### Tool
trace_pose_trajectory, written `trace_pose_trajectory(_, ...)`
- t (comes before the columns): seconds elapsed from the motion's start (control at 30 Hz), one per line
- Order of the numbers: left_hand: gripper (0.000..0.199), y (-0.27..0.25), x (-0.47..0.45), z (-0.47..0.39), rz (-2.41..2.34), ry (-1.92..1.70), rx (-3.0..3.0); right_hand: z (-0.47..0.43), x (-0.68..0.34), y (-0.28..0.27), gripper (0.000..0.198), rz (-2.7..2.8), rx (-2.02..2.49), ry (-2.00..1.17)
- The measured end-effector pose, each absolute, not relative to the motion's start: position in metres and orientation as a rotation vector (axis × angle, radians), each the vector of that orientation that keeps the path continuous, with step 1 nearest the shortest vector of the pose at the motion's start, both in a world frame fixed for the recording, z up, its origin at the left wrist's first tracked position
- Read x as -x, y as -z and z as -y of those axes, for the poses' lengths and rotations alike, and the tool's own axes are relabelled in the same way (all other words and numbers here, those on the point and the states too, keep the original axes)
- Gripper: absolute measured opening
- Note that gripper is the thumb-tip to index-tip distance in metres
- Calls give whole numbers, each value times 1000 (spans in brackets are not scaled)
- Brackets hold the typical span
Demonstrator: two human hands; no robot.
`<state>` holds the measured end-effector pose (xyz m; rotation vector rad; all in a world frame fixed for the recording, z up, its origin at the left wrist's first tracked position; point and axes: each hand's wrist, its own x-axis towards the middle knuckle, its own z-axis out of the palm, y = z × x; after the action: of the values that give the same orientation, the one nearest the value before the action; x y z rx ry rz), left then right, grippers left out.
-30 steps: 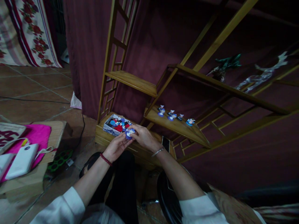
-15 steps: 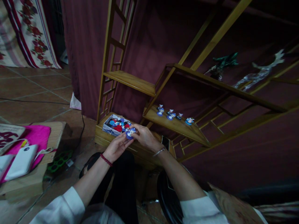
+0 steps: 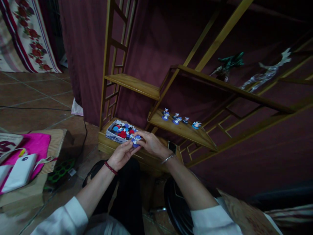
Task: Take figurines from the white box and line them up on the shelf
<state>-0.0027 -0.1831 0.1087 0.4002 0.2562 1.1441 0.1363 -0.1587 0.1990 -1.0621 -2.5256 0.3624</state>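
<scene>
A small blue-and-white figurine [image 3: 136, 140] is held between my two hands, just in front of the box. My left hand [image 3: 121, 154] has its fingers closed on the figurine's left and lower side. The fingers of my right hand [image 3: 152, 143] pinch it from the right. Behind them, an open patterned box [image 3: 114, 136] holds a jumble of red, blue, black and white pieces. Several more figurines [image 3: 177, 120] stand upright on a wooden shelf [image 3: 181, 130] to the right.
The wooden shelf unit [image 3: 133, 85] rises in front of a dark red curtain. A dark phone [image 3: 172, 147] lies beyond my right wrist. On the left, a cardboard box [image 3: 55, 143] bears a pink cloth [image 3: 41, 142] and a white power bank [image 3: 21, 173]. A black stool [image 3: 174, 205] stands below my right arm.
The view has shifted slightly, so the shelves appear a little further left. Both hands keep the figurine in nearly the same place, with only a slight change in its angle.
</scene>
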Motion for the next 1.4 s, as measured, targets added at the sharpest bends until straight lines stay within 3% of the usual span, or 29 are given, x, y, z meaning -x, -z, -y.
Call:
trace_pose_trajectory(0.2,16,-111,-1,185,-247,-1107,-416,164,-141,-205,23,2522,1043,-415)
trace_pose_trajectory(0.5,14,-113,-8,175,-296,-1159,-407,164,-150,-192,45,2258,1180,-603)
trace_pose_trajectory(0.9,12,-115,-21,166,-323,-1170,-362,154,-162,-170,37,2043,1305,-605)
trace_pose_trajectory(1.4,11,-144,-56,138,-357,-1135,-393,135,-194,-189,19,2009,1333,-547)
